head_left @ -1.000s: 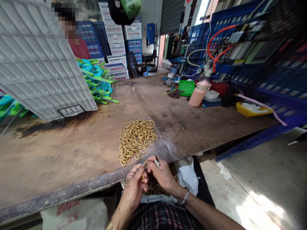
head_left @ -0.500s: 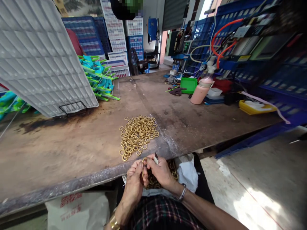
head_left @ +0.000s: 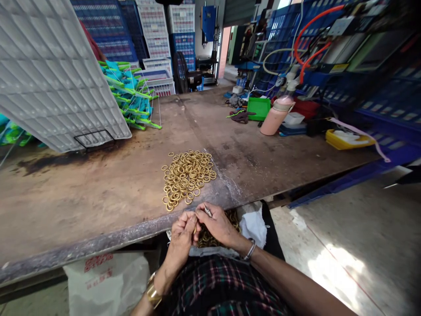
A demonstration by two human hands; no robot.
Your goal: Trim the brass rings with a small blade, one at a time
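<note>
Close together, my two hands work just in front of the table edge. My left hand (head_left: 183,231) is closed, with a brass-coloured ring (head_left: 194,229) pinched between thumb and fingers; most of that ring is hidden. My right hand (head_left: 219,224) has its thumb and fingertips against the left fingertips and grips a small pointed blade-like tool (head_left: 208,211), whose lower part is covered by the fingers. Beneath the hands, more dark brass rings (head_left: 207,239) lie in a pale bag (head_left: 213,252) on my lap. Ahead on the table sits a loose pile of gold-coloured rings (head_left: 189,175).
A grey ribbed panel (head_left: 62,74) leans at left beside green and turquoise pieces (head_left: 131,98). On the wooden table (head_left: 82,193), a pink bottle (head_left: 276,116), a green tray (head_left: 258,108) and a yellow tray (head_left: 348,138) stand right. A printed bag (head_left: 108,281) hangs below.
The view has tilted slightly down. My right fingers have closed in on the left fingertips, and the tool has turned to lie more slanted; less of the ring shows.
</note>
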